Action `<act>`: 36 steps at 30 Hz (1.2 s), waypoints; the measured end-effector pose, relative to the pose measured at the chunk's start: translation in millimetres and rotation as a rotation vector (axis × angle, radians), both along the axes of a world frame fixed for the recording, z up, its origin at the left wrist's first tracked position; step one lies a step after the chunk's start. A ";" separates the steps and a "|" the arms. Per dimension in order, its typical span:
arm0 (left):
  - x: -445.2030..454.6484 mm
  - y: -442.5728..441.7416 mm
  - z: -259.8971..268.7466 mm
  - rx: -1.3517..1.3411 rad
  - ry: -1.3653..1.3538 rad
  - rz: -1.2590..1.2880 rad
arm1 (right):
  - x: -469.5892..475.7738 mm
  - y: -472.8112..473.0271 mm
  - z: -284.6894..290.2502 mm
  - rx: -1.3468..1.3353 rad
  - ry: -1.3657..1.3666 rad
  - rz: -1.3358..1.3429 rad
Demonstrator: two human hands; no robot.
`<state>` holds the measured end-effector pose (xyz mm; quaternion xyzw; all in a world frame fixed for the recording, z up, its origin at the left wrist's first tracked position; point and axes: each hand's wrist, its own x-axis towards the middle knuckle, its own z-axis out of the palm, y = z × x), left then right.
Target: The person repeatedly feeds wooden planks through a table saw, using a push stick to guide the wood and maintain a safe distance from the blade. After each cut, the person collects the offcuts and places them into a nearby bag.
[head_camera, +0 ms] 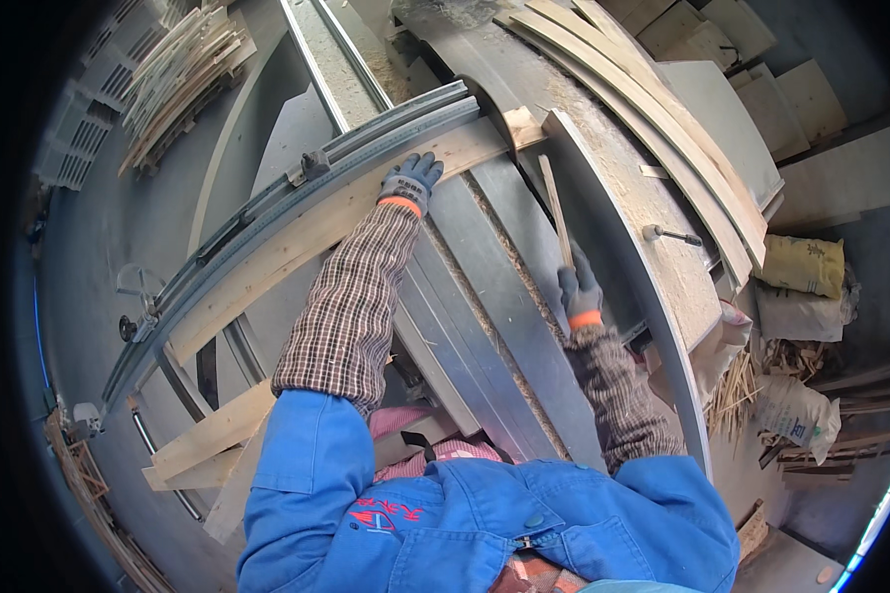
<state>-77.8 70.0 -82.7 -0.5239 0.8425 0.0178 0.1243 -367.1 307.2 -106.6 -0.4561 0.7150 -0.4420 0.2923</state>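
Note:
My gloved left hand [413,178] lies over a long pale wooden board [297,244], holding it along the slotted metal fence [393,126]. The board's far end reaches the dark round saw blade [495,111] of a sliding table saw. A short wood piece [525,127] sits just beyond the blade, touching or close to the rip fence [623,200]. Between blade and rip fence, my gloved right hand [582,289] grips a thin wooden stick [554,204] by its near end. The stick points away from me, its tip near the short piece.
Long wooden strips [660,126] and sawdust cover the outfeed side at right. A lever handle [675,236] stands beside the rip fence. A clamp stop [311,164] sits on the slotted fence. Further boards [208,430] lie at lower left; stacked timber [185,81] stands behind. Sacks [801,267] stand right.

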 end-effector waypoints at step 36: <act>54.1 32.1 -28.5 -0.238 0.257 -0.058 | 13.8 130.7 -14.6 -0.199 0.455 0.012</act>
